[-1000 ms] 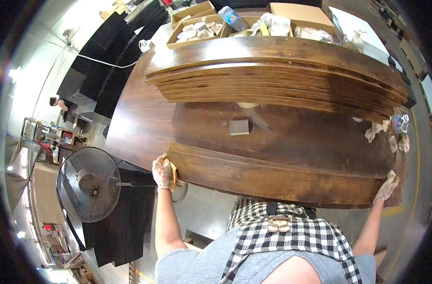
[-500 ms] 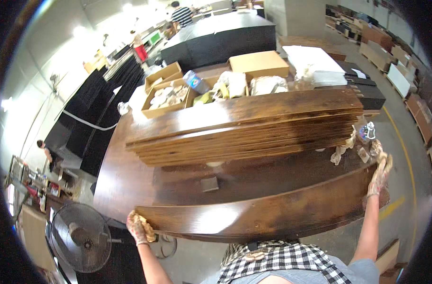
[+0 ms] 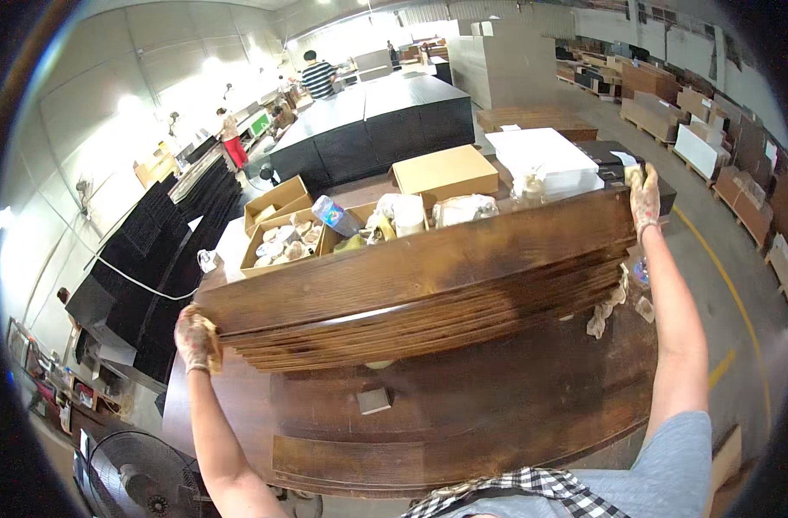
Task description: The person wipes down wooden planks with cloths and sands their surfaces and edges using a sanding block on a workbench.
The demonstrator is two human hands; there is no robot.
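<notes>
A long dark-brown wooden board (image 3: pixel 428 272) lies on or just over the top of a stack of similar boards (image 3: pixel 446 324), with my two hands at its opposite ends. My left hand (image 3: pixel 192 338), in a stained glove, is closed round its left end, and a tan cloth or pad (image 3: pixel 214 347) shows by the fingers. At the far right end my right hand (image 3: pixel 644 207), also gloved, grips the corner, its fingertips pointing up. Another brown board (image 3: pixel 346 457) lies along the table's near edge, partly hidden by my body.
On the brown table (image 3: pixel 498 406) sits a small dark block (image 3: pixel 374 401). Behind the stack are open cartons (image 3: pixel 277 246), a plastic bottle (image 3: pixel 336 216) and white sheets (image 3: pixel 549 160). A floor fan (image 3: pixel 144 479) stands at the near left. People work farther back.
Both hands have moved away from the table's near edge up to the stack, carrying what looks like the same board. My arms are stretched farther forward, and the view has shifted.
</notes>
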